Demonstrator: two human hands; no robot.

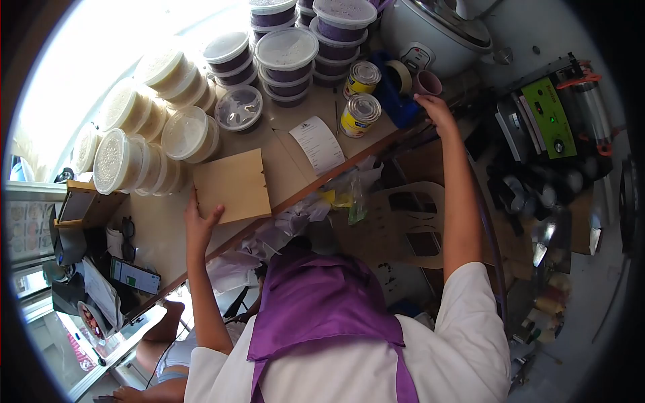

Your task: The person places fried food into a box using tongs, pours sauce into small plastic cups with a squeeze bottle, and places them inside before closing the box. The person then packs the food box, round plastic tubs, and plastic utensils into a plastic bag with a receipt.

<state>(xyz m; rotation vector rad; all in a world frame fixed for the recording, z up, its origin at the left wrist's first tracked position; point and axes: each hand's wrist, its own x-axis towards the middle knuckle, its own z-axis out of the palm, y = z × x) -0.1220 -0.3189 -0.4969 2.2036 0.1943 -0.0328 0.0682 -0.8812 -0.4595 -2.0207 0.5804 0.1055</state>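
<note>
Cardboard (pixel 232 185) wanted steady pressure: left hand (pixel 199 226) had its grip closed on one corner! Right hand (pixel 439 115), beside the blue tape dispenser (pixel 399 109)? Grip impossible to tell.

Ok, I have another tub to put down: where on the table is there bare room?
The table is bare between the glasses and the left hand, and in a smaller patch between the brown board and the receipt. Behind, it is crowded with pale tubs and purple tubs; to the right, cans and a blue tape dispenser crowd it.
</note>
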